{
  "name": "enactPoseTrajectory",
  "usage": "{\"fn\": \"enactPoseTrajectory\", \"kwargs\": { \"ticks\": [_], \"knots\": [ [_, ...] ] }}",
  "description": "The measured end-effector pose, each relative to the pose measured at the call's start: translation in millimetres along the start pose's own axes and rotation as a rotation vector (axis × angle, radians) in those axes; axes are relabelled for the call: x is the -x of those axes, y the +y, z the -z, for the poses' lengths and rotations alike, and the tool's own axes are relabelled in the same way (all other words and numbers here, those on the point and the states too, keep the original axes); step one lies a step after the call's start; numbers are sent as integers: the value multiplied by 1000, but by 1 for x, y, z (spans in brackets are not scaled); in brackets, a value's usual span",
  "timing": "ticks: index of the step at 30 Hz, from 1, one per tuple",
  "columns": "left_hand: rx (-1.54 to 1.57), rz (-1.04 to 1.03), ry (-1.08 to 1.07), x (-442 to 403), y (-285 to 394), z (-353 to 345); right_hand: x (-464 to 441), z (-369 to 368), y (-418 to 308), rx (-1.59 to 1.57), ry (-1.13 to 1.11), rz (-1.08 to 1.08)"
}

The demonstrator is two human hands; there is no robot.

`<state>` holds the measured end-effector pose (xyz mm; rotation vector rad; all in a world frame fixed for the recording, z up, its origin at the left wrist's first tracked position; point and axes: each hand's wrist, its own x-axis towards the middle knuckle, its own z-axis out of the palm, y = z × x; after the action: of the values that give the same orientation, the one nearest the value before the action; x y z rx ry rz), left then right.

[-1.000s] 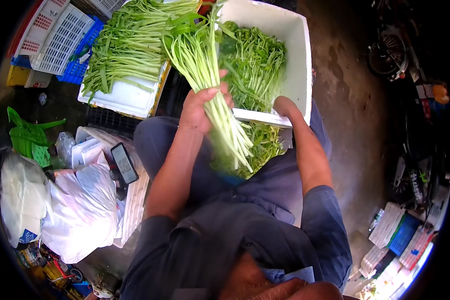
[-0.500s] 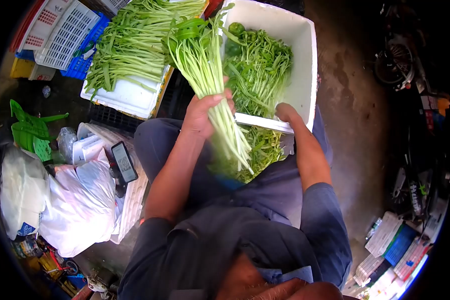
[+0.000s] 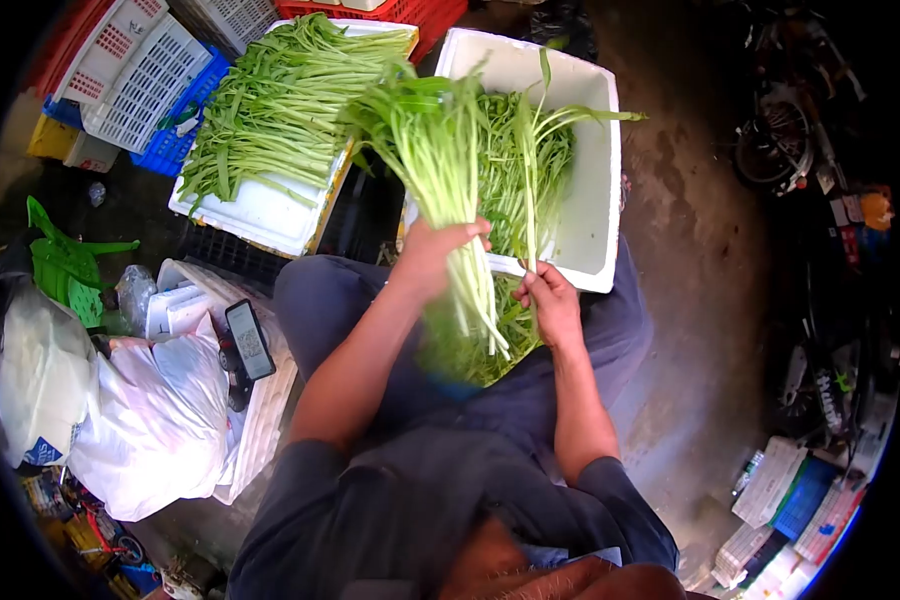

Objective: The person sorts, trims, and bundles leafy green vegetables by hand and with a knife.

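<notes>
My left hand [image 3: 436, 258] is wrapped round a thick bunch of water spinach [image 3: 462, 195], leaves upward and pale stem ends hanging over my lap. My right hand [image 3: 554, 306] pinches a single water spinach stalk [image 3: 530, 200] near its lower end, its leaves spreading over the box. Both hands are at the near edge of a white foam box [image 3: 596, 190]. Inside it lie more loose greens [image 3: 560, 165], partly hidden behind the bunch. Below my hands, between my legs, is a heap of leafy trimmings [image 3: 460, 350].
On the left, a foam lid [image 3: 260, 225] bears a layer of laid-out water spinach [image 3: 280, 120]. Plastic baskets [image 3: 150, 75] stack behind it. A white plastic bag [image 3: 155, 410] and a phone [image 3: 250, 338] sit beside my left leg. Bicycles [image 3: 775, 145] stand at the right.
My right hand has come up out of the foam box, now pinching one stalk. The left hand still grips the bunch, slightly lower and further right in view.
</notes>
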<state>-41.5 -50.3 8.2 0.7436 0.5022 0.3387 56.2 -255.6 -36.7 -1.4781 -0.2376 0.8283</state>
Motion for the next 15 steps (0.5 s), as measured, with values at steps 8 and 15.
{"fn": "enactPoseTrajectory", "kwargs": {
  "ticks": [8, 15],
  "knots": [
    [-95, -53, 44, -1, -23, -1, 34, -33, 21, 18, -88, -20],
    [-142, -13, 51, 5, -20, -7, 41, -36, 5, 37, -151, -40]
  ]
}}
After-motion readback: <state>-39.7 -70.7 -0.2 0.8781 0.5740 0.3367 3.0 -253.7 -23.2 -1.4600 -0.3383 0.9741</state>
